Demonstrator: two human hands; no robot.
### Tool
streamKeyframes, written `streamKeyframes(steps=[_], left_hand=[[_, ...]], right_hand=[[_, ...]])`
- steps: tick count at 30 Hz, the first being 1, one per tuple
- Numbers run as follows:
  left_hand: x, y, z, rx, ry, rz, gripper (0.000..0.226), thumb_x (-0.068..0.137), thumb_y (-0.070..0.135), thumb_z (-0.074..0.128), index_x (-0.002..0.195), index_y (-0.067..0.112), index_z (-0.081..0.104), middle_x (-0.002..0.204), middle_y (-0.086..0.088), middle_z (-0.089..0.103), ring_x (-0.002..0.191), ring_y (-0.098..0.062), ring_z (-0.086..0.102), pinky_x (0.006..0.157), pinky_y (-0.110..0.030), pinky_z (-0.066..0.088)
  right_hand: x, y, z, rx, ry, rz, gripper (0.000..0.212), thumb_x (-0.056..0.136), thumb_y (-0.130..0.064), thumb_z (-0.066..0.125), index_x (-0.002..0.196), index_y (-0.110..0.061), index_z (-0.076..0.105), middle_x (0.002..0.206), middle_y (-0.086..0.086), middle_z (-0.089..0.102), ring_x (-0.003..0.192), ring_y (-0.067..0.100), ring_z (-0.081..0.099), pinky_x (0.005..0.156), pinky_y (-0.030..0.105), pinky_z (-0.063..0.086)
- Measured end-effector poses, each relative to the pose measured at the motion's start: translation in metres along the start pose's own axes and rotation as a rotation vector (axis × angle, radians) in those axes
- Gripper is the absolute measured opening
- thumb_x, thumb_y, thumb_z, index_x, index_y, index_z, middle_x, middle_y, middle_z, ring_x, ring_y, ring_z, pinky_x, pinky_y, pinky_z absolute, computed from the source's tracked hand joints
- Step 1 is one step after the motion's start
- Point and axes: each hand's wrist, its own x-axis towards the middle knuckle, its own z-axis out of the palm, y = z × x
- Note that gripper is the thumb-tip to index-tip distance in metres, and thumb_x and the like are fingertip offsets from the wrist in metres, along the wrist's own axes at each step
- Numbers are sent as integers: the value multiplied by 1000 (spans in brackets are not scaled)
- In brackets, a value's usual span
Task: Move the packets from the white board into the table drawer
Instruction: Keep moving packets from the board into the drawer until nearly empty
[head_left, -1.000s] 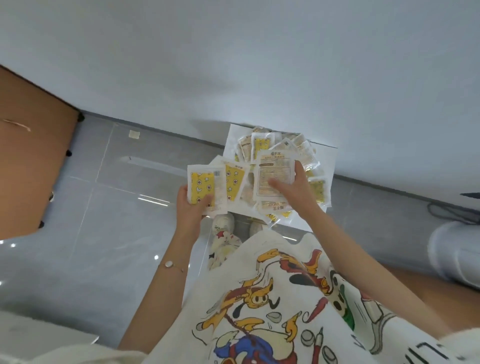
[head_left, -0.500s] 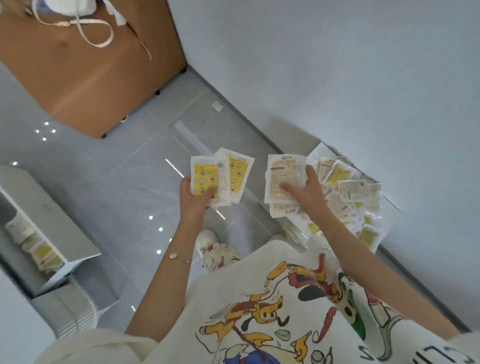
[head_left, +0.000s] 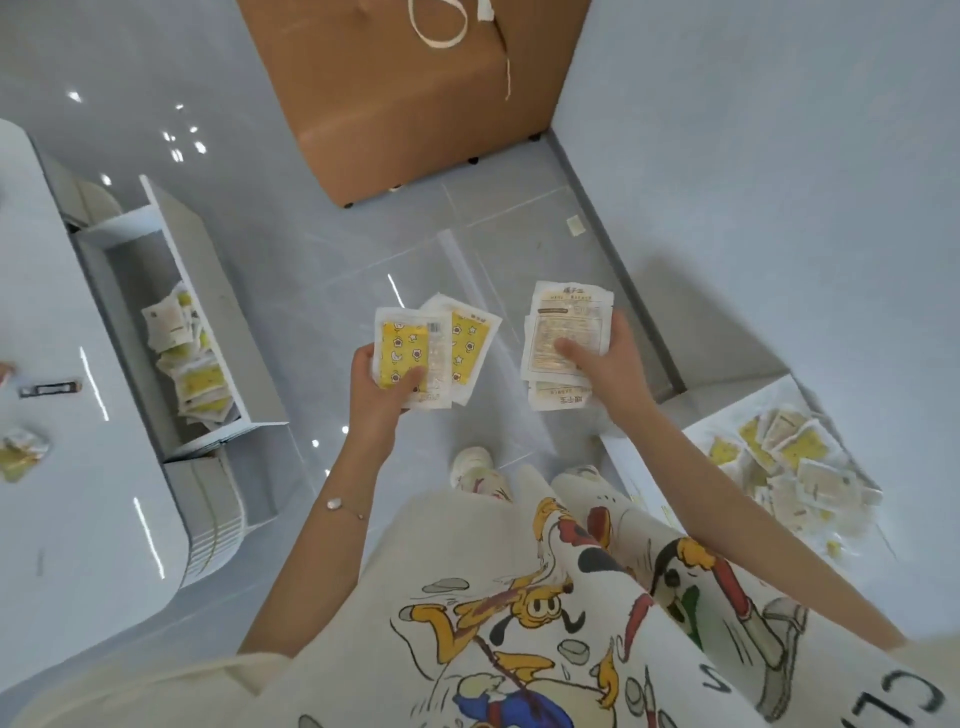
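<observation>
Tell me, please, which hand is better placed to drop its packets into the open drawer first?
Probably the left hand: its yellow packets are on the side of the open drawer, at the person's left. The right hand holds its packets farther away, nearer the white board.

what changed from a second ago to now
Both hands lifted their packets off the board and swung left toward the open drawer, which has come into view. Nothing was taken or let go: the left hand still grips yellow packets, the right hand its printed stack.
</observation>
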Motion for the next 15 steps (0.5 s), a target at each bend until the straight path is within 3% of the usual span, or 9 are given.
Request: streamKeyframes(steps=[7, 12, 15], left_hand=[[22, 7, -74, -198, 185, 3, 48, 84, 6, 72, 119, 24, 44, 116, -3, 62, 104, -22, 65, 74, -35, 57], [36, 12, -113, -353, 382, -15, 51, 84, 3, 71, 120, 23, 42, 110, 0, 63, 100, -21, 65, 74, -36, 57], [50, 22, -130, -441, 503, -7, 50, 84, 1, 70, 121, 22, 43, 106, 3, 64, 95, -17, 66, 70, -34, 57]], right_hand=[[33, -51, 108, -96, -225, -59, 50, 82, -13, 74, 119, -24, 43, 110, -6, 63, 95, 10, 66, 74, 28, 58], [63, -83, 174, -136, -372, -88, 47, 82, -11, 74, 117, -24, 44, 108, -9, 63, 94, 6, 65, 69, 21, 56], [83, -106, 211, -177, -453, -96, 40, 83, -10, 73, 109, -26, 46, 103, -10, 64, 91, 6, 66, 72, 25, 56]])
